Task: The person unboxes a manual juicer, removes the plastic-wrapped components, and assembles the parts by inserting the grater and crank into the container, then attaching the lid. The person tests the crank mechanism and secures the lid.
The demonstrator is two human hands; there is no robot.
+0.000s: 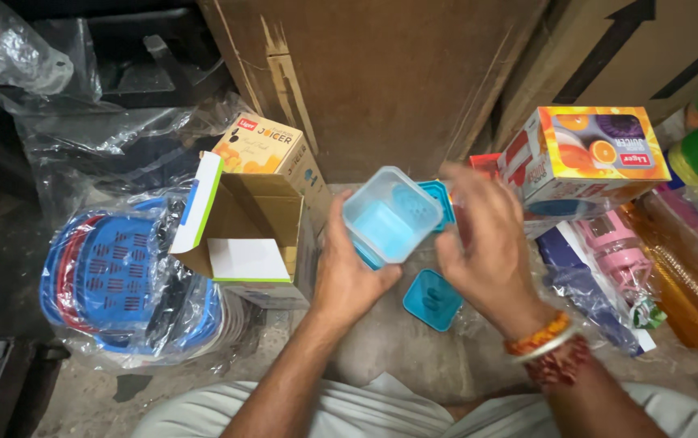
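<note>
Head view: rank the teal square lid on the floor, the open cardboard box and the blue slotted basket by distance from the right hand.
1. Teal square lid, just below the right hand.
2. Open cardboard box, left of both hands.
3. Blue slotted basket, far left, in plastic wrap.

Setting was a shop storeroom. Noted large cardboard cartons (381, 81) stacked ahead of me, boxed juicers (592, 154) in printed retail packs, plastic baskets (114, 276) bundled in clear wrap, and wrapped bottles (689, 276) on a bare concrete floor (398, 349).

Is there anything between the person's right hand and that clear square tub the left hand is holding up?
Nothing visible: the right hand hovers beside the clear tub, which the left hand grips, with only open air between them.
</note>
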